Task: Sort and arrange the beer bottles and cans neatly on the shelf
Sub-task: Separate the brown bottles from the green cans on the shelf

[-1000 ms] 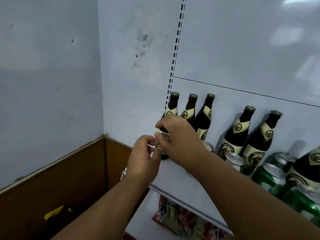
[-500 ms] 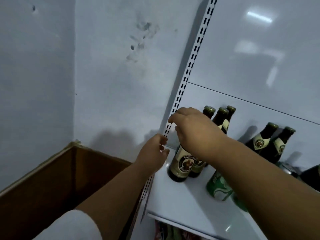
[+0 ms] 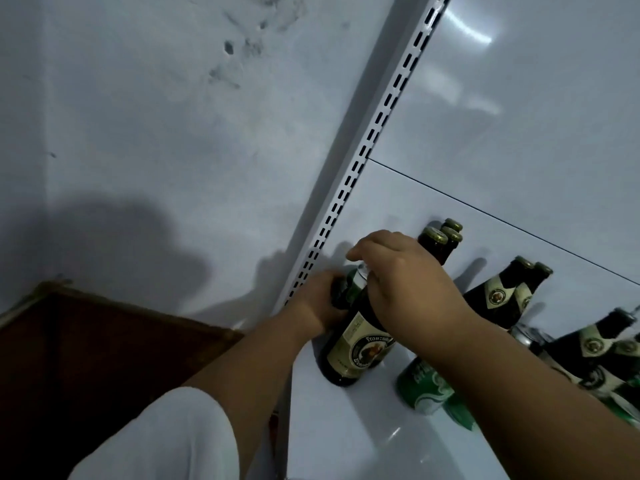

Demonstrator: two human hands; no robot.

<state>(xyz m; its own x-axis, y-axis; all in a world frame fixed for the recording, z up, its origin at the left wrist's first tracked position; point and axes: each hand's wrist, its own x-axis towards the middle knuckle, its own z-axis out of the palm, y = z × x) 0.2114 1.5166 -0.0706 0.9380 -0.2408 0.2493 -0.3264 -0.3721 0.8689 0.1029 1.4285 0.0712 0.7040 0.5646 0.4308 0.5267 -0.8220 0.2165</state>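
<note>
Dark glass, cream label: the front beer bottle (image 3: pixel 349 351) stands on the white shelf (image 3: pixel 346 434) just beside the slotted upright (image 3: pixel 349 174), its neck gripped by the right hand (image 3: pixel 405 285). The left hand (image 3: pixel 323 306) curls round a green can (image 3: pixel 353 285) immediately behind it, against the upright. Another green can (image 3: pixel 424 386) stands near on the right, with further bottles (image 3: pixel 498 296) along the back panel.

- The right hand (image 3: pixel 408 289) covers the neck and cap of the dark brown glass beer bottle with the cream label (image 3: pixel 349 351).
- The left hand (image 3: pixel 320 304) hides most of a green can (image 3: pixel 355 284).
- Dark bottles and green cans at the right edge (image 3: pixel 620 362) are cut off.
</note>
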